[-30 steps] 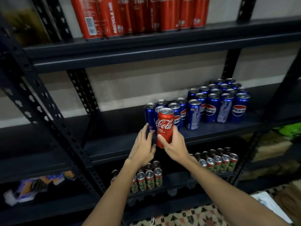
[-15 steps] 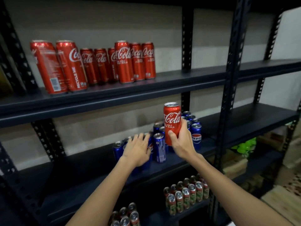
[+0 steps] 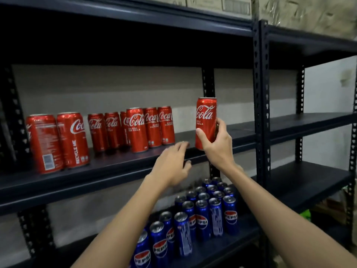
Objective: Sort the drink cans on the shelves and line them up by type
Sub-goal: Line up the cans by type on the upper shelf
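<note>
Gripping a slim red Coca-Cola can (image 3: 206, 122), the right hand (image 3: 216, 144) holds it upright above the front edge of the middle shelf (image 3: 116, 171), thumb across the glossy face and fingers curled round the far side. The can is a tall, smooth aluminium cylinder with white script lettering; its base sits clear of the shelf board.

The left hand (image 3: 172, 165) is blurred, fingers extended and loosely spread at the shelf lip, holding nothing — whether it touches the edge cannot be told.

On the same shelf stands a row of red cans (image 3: 135, 130), upright, shiny, packed touching in a cluster of about six. Two more red cans (image 3: 58, 142) stand to the left of them, apart from the cluster, one showing a barcode panel.

The shelf below (image 3: 241, 235) carries blue Pepsi cans (image 3: 202, 215) — slim cylinders with silver pull-tab tops, ranked in close rows that run diagonally back toward the wall.

The shelving is dark, matte metal with flat boards and perforated upright posts (image 3: 260, 113). Cardboard cartons (image 3: 222, 3) sit on the top shelf, partly cropped.
</note>
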